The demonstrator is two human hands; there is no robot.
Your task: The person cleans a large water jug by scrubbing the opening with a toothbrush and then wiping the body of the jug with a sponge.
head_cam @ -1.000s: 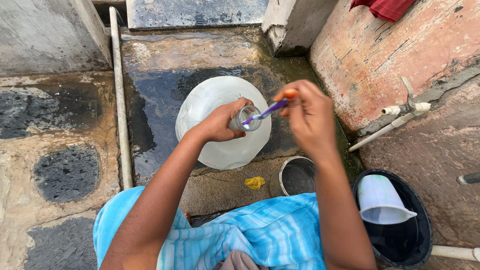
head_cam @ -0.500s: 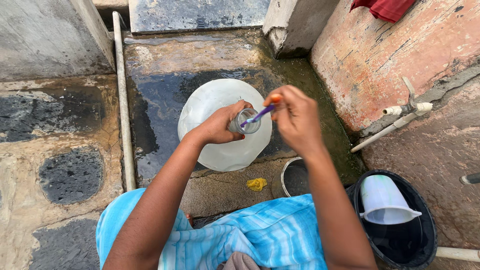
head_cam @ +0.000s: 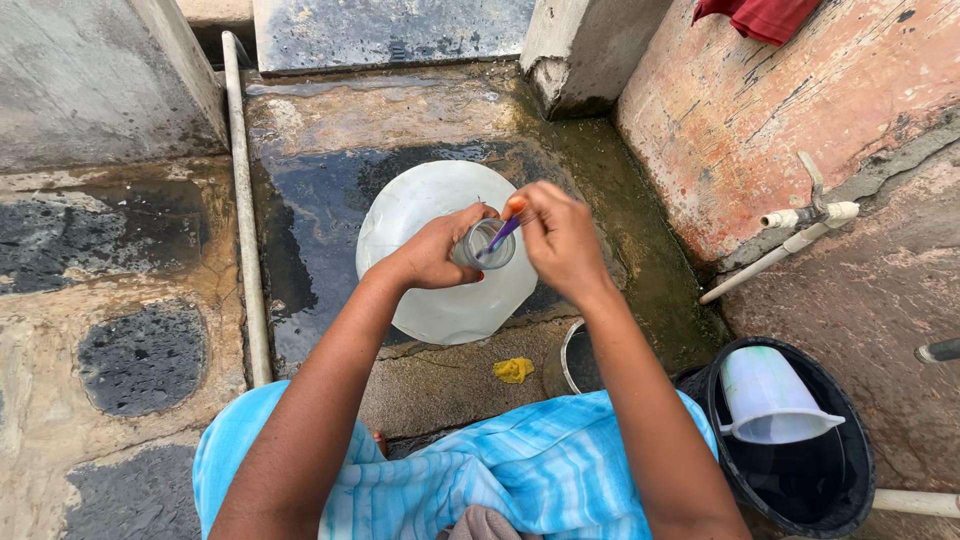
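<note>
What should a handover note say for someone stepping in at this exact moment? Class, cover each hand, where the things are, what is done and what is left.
Left hand: grips the neck of the large translucent bottle, which stands on wet concrete.
Right hand: holds a purple brush, its tip inside the bottle's mouth.
Nearby: black bucket with a white jug at right, tap on the wall, yellow scrap on the ground.
Done: brush is in the mouth.
Left: cannot tell how clean the inside is.

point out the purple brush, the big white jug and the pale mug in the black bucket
purple brush [head_cam: 503, 232], head view, on its purple handle
big white jug [head_cam: 430, 200], head view, on its upper shoulder
pale mug [head_cam: 762, 390], head view, on its side wall
black bucket [head_cam: 858, 440], head view, on its right rim
</note>
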